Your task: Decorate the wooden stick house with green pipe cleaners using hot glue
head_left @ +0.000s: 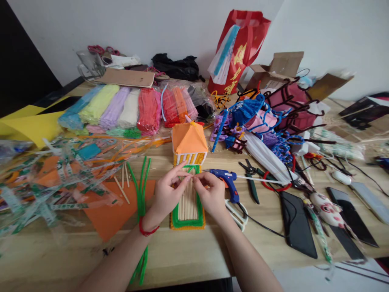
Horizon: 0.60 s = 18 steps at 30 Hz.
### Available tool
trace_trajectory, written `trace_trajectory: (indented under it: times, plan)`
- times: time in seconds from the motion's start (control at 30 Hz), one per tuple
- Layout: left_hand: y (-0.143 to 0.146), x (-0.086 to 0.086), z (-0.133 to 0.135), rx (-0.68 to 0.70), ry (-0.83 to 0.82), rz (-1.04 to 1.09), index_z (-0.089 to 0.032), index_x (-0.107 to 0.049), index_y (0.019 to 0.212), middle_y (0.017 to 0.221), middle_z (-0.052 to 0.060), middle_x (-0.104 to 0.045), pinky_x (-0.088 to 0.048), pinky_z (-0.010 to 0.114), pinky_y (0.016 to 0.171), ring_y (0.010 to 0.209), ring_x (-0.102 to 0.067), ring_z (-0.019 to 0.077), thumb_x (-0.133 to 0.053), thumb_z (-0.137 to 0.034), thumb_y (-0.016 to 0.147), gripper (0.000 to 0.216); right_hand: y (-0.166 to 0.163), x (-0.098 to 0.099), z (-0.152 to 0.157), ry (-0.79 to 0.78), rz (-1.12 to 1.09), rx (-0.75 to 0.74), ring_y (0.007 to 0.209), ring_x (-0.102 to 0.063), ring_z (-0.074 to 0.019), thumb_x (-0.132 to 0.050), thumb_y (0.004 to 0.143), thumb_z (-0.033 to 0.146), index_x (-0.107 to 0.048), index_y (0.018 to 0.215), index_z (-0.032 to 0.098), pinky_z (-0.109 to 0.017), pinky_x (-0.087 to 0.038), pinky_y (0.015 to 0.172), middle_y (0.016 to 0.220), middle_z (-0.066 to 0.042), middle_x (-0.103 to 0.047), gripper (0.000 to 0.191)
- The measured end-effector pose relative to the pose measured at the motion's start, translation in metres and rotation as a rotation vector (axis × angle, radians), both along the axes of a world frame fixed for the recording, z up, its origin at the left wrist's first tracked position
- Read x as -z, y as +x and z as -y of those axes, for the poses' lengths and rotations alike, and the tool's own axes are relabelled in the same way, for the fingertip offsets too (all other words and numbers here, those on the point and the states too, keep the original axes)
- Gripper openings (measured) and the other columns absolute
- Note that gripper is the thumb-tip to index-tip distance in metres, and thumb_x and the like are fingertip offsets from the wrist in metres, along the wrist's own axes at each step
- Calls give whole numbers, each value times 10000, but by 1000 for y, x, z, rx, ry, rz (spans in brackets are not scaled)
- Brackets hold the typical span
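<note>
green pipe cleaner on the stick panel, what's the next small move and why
Probably press the green pipe cleaner down along the top edge of the stick panel. Both hands, left and right, pinch it there, beside the orange-roofed house, and the green border already lines the other sides.

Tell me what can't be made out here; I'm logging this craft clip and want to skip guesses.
Head view only:
- Where the fingertips of the left hand and right hand meet: too small to tell what they pinch.
- Part of the stick panel: covered by both hands.
- Base of the orange-roofed model house: hidden behind the fingers.
- Clear wrappers at left: blurred, print unreadable.
- Dark flat items at right: blurred.
</note>
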<state>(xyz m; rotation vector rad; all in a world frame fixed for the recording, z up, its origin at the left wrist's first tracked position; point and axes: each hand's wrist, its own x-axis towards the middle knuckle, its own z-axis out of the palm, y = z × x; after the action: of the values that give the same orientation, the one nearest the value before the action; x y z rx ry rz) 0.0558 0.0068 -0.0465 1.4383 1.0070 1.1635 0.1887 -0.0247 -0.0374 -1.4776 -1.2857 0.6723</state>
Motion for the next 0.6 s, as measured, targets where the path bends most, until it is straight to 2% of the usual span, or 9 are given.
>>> trace_trajectory:
  times: [0.13,0.23,0.4,0.5,0.6]
  plan:
    - [0,-4,-1,-14,-89,78,-183,-543,1261,866,52,-690,-435,181,412,479,-503,74,-666,-299,772,518,2,5,-2,-22,-71,-22,568,-553,-131,-575,798,289,-653,751,179,-250,-450,554,680,-15,-639,143]
    - [0,-3,-1,-33,-81,74,-186,-540,1264,860,48,-691,-431,180,415,487,-501,76,-673,-291,764,528,2,5,-3,38,-15,26,559,-557,-130,-561,820,304,-658,802,189,-252,-454,542,703,-20,-649,152]
    - [0,2,1,-72,56,-31,-212,-563,1250,835,37,-704,-421,197,492,498,-481,78,-664,-249,766,496,2,4,-1,188,252,-9,642,-613,-146,-517,857,260,-675,899,225,-278,-506,628,860,-53,-693,167]
    - [0,1,3,-116,163,-122,-229,-602,1209,831,34,-719,-418,210,539,502,-471,85,-660,-220,758,455,3,7,0,209,369,-58,780,-655,-181,-506,859,219,-678,958,228,-308,-523,727,945,-69,-703,199]
    - [0,-2,5,-153,195,-168,-243,-633,1169,809,30,-728,-409,217,546,491,-465,94,-661,-208,750,422,5,9,1,196,429,-100,864,-659,-199,-496,856,185,-673,1005,224,-325,-520,778,979,-76,-702,235]
